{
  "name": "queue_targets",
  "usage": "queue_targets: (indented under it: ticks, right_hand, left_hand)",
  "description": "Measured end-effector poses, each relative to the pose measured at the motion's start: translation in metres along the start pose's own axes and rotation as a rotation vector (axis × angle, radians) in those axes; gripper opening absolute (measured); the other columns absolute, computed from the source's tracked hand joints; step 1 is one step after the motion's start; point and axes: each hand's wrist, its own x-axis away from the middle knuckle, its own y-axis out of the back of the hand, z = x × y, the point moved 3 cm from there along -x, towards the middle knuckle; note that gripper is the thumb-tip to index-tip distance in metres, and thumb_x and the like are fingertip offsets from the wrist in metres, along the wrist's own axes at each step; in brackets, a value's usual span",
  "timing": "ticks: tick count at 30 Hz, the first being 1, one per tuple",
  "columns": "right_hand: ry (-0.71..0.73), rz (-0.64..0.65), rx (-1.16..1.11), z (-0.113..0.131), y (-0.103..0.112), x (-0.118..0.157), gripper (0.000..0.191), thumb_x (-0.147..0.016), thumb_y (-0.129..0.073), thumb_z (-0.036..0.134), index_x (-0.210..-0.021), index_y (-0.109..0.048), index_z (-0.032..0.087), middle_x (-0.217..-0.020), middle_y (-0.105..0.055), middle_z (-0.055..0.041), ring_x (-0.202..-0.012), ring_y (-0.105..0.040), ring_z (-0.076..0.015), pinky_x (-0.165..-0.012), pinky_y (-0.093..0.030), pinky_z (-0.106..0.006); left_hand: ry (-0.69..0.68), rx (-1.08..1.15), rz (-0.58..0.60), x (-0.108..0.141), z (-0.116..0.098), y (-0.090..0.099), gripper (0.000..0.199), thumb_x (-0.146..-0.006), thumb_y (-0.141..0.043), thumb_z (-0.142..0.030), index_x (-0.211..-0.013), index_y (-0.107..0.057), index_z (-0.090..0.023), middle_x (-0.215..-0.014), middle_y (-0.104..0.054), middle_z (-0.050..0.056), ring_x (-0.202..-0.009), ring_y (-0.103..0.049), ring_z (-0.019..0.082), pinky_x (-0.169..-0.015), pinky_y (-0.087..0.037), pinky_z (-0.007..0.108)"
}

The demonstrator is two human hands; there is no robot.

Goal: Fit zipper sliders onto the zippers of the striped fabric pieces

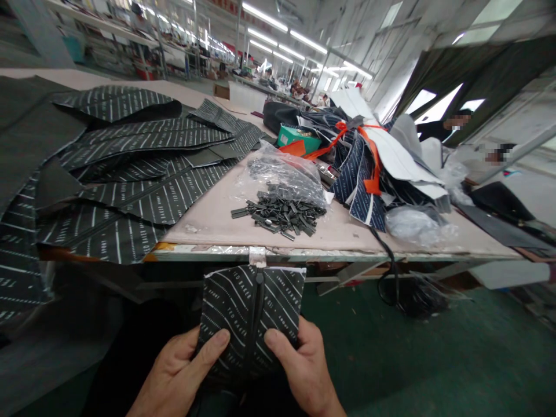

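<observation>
A dark printed fabric panel [280, 307] with white lettering and slanted dotted lines hangs just below the table's front edge. Down its middle runs a dark zipper [257, 313], whose top end meets a small pale metal fixture [258, 256] on the table edge. My left hand [185, 359] grips the panel's left side, thumb on the front. On the right side, my right hand [299, 359] pinches it the same way. The fingers behind the fabric are hidden. Above, on the table, lies a pile of small dark zipper pulls or tabs [286, 214], partly under a clear plastic bag [286, 174].
More printed fabric panels [147, 191] lie heaped on the table [208, 223] at left. A green box [299, 138] stands behind the bag. Navy printed pieces [358, 179] tied with orange strips lie at right. A black cable [391, 260] hangs off the edge. People sit farther back.
</observation>
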Motion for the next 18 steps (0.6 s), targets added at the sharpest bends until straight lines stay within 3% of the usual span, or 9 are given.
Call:
queue_targets:
  ticks: [2, 4, 9, 12, 14, 16, 18]
  right_hand:
    - [0.000, -0.048, -0.009, 0.007, -0.004, 0.000, 0.024, -0.088, -0.073, 0.039, -0.088, -0.077, 0.016, -0.077, -0.070, -0.0006, -0.068, -0.055, -0.0157, -0.065, -0.048, -0.027]
    - [0.004, -0.065, -0.023, 0.020, -0.006, -0.009, 0.023, -0.087, -0.073, 0.038, -0.092, -0.079, 0.017, -0.082, -0.074, -0.0014, -0.072, -0.059, -0.0175, -0.068, -0.050, -0.028]
    - [0.082, -0.110, 0.039, 0.053, -0.005, -0.059, 0.018, -0.083, -0.075, 0.034, -0.090, -0.079, 0.018, -0.083, -0.077, -0.0008, -0.075, -0.065, -0.0192, -0.071, -0.054, -0.030]
    - [0.131, -0.119, 0.075, 0.061, -0.003, -0.083, 0.019, -0.080, -0.076, 0.035, -0.089, -0.078, 0.018, -0.084, -0.078, -0.0024, -0.077, -0.068, -0.0219, -0.074, -0.056, -0.034]
    - [0.147, -0.109, 0.073, 0.059, -0.001, -0.082, 0.022, -0.080, -0.075, 0.037, -0.093, -0.079, 0.019, -0.090, -0.080, -0.0036, -0.083, -0.071, -0.0248, -0.079, -0.058, -0.037]
    - [0.126, -0.089, 0.078, 0.051, 0.001, -0.065, 0.024, -0.082, -0.074, 0.040, -0.097, -0.080, 0.022, -0.093, -0.081, -0.0035, -0.087, -0.073, -0.0275, -0.080, -0.059, -0.039]
    - [0.031, -0.036, 0.129, 0.036, 0.003, -0.040, 0.019, -0.081, -0.077, 0.042, -0.091, -0.080, 0.026, -0.084, -0.080, -0.0030, -0.079, -0.074, -0.0300, -0.069, -0.060, -0.041]
  left_hand:
    - [0.003, 0.038, 0.014, -0.001, 0.000, -0.002, 0.036, -0.079, -0.079, -0.058, -0.091, -0.086, -0.025, -0.084, -0.085, 0.004, -0.078, -0.077, 0.029, -0.073, -0.065, 0.034]
    - [0.001, 0.063, -0.015, -0.006, -0.010, -0.005, 0.039, -0.079, -0.079, -0.057, -0.097, -0.085, -0.023, -0.088, -0.086, 0.005, -0.079, -0.078, 0.029, -0.072, -0.065, 0.034]
    - [-0.093, 0.079, -0.044, -0.043, -0.054, -0.013, 0.044, -0.078, -0.082, -0.054, -0.105, -0.081, -0.019, -0.086, -0.086, 0.006, -0.081, -0.078, 0.029, -0.066, -0.063, 0.032]
    - [-0.135, 0.101, -0.034, -0.063, -0.067, -0.016, 0.044, -0.078, -0.083, -0.053, -0.106, -0.081, -0.020, -0.086, -0.086, 0.006, -0.086, -0.077, 0.028, -0.066, -0.062, 0.029]
    - [-0.153, 0.131, -0.015, -0.064, -0.065, -0.018, 0.042, -0.079, -0.083, -0.053, -0.105, -0.081, -0.021, -0.085, -0.085, 0.004, -0.082, -0.076, 0.025, -0.067, -0.061, 0.027]
    - [-0.186, 0.160, -0.001, -0.049, -0.057, -0.019, 0.038, -0.079, -0.083, -0.053, -0.100, -0.082, -0.021, -0.081, -0.084, 0.002, -0.077, -0.074, 0.022, -0.067, -0.059, 0.025]
    - [-0.234, 0.182, 0.015, -0.024, -0.048, -0.021, 0.036, -0.077, -0.085, -0.053, -0.091, -0.084, -0.020, -0.078, -0.083, 0.002, -0.077, -0.072, 0.019, -0.067, -0.057, 0.022]
